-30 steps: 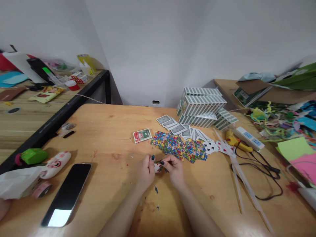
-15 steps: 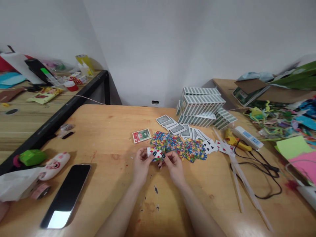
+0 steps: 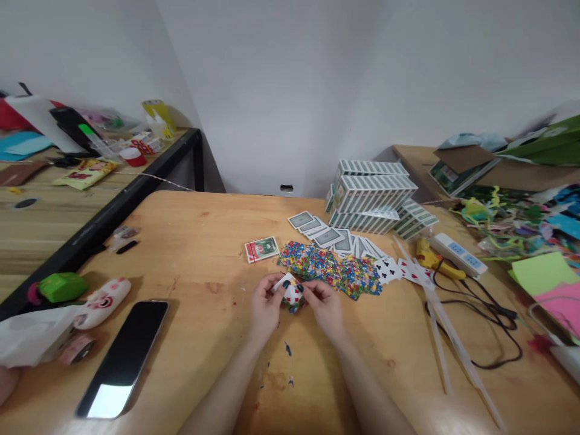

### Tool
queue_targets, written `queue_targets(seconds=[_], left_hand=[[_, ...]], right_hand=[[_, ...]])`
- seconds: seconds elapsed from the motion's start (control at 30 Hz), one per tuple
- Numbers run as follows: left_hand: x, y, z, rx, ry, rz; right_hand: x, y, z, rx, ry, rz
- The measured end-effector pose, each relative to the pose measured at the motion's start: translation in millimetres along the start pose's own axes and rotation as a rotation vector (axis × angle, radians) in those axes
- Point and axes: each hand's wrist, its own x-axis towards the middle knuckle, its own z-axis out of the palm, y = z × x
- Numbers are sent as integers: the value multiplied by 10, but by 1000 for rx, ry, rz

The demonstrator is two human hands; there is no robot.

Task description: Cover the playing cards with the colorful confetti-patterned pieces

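Playing card (image 3: 290, 291) (red-marked) between both hands' fingers (image 3: 287, 284).

1. Confetti cards (image 3: 333, 269): tiny flecks of red, blue, yellow and green, crowded edge to edge
2. Held cards (image 3: 291, 291), nearer than the confetti cards: white with red pips, multicoloured flecks below
3. Face-down cards (image 3: 329, 237), beyond the confetti cards: grey patterned backs, white borders
4. Boxes (image 3: 374, 192), behind the confetti cards: green and white stripes
5. Card pack (image 3: 262, 249), left of the confetti cards: green and red, white edging
6. Glue gun (image 3: 428, 256), right of the confetti cards: yellow
7. Bench (image 3: 203, 338), under the confetti cards: orange-brown grain, reddish stains
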Motion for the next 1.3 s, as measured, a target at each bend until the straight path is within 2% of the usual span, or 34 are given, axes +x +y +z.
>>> queue_targets(seconds=[0.13,0.27,0.43,0.53,0.7,1.07,1.3], left_hand=[[-10,25,-22,89,22,11],[-23,46,-23,83,-2,3],[-56,35,0,-16,28,-22],[-82,10,16,20,41,-43],[-121,-5,36,32,43,-71],[-158,2,33,50,23,-49],[-170,12,28,76,9,-10]], right_hand=[[-70,-31,70,141,-213,116],[-115,-68,120,216,-297,167],[-99,-88,122,284,-247,137],[-94,-79,125,301,-210,133],[-112,-63,145,288,-233,187],[-134,-79,175,284,-215,222],[-147,-55,196,251,-120,181]])
